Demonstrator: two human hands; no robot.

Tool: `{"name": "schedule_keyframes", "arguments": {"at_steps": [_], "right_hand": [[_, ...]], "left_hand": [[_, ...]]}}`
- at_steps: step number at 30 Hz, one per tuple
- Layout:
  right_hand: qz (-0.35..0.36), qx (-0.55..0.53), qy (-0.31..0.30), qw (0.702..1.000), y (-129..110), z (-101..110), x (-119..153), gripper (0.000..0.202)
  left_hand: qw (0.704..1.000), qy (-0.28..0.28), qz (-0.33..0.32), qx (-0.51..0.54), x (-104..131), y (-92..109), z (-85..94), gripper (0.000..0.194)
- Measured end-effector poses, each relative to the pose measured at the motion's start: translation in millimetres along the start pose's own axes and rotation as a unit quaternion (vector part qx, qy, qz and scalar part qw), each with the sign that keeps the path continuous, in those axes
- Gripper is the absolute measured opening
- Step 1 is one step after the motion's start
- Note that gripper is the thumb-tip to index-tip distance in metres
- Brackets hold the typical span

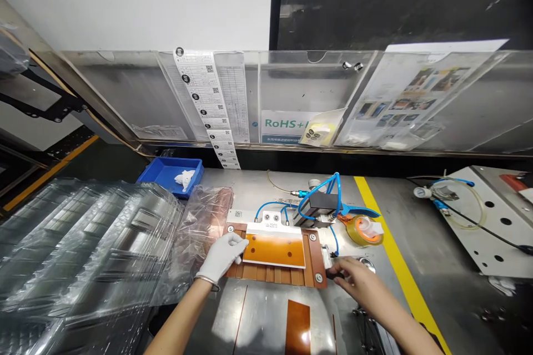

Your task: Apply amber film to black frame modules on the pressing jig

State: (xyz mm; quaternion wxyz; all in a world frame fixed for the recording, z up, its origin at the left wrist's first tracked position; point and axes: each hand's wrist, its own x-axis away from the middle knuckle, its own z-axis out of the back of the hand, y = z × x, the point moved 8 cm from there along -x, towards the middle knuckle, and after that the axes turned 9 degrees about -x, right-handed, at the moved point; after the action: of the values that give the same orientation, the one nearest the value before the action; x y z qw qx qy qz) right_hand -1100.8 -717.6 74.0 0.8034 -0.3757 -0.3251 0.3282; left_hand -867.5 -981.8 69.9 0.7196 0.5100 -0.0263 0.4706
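The amber plate (275,249) lies over the middle of the ribbed brown fixture (272,274), its far edge by the fixture's white labelled bar (272,227). It looks thin, light and fairly stiff, with a glossy face that would probably slip under a glove and mark easily; a pinch on its short edges, clear of the shiny face, seems the safest hold.

The gloved left hand (222,255) is at the fixture's left side, thumb and forefinger nearly together at the plate's left edge. The plate thus sits just to the right of those fingertips; whether they truly grip it or only touch it, I cannot tell. The bare right hand (358,280), at the fixture's right side, has its fingers closed on a small black knob (334,274), apart from the plate.

Beyond the fixture are blue tubes (266,204) and a black block (320,208); a tape roll (353,233) is to its far right. An amber strip (297,324) lies on its near side, clear trays (125,233) well to its left.
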Motion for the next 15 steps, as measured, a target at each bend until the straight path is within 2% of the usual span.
{"name": "schedule_keyframes", "arguments": {"at_steps": [6,9,11,13,15], "right_hand": [[0.023,0.014,0.066,0.997,-5,2,1,0.018],[0.005,-0.001,0.101,0.995,-6,17,18,0.029],[-0.019,-0.02,0.13,0.991,4,35,45,0.04],[-0.059,-0.038,0.162,0.984,23,55,84,0.047],[-0.106,-0.057,0.184,0.976,48,66,128,0.049]], "left_hand": [[0.999,0.032,0.0,-0.011,-4,2,-0.6,0.039],[0.998,0.057,0.01,-0.015,3,-3,11.4,0.045],[0.995,0.096,0.019,-0.015,15,-10,29.7,0.051],[0.987,0.155,0.03,-0.019,31,-21,51.5,0.056],[0.982,0.183,0.04,-0.027,48,-32,59.5,0.059]]}}
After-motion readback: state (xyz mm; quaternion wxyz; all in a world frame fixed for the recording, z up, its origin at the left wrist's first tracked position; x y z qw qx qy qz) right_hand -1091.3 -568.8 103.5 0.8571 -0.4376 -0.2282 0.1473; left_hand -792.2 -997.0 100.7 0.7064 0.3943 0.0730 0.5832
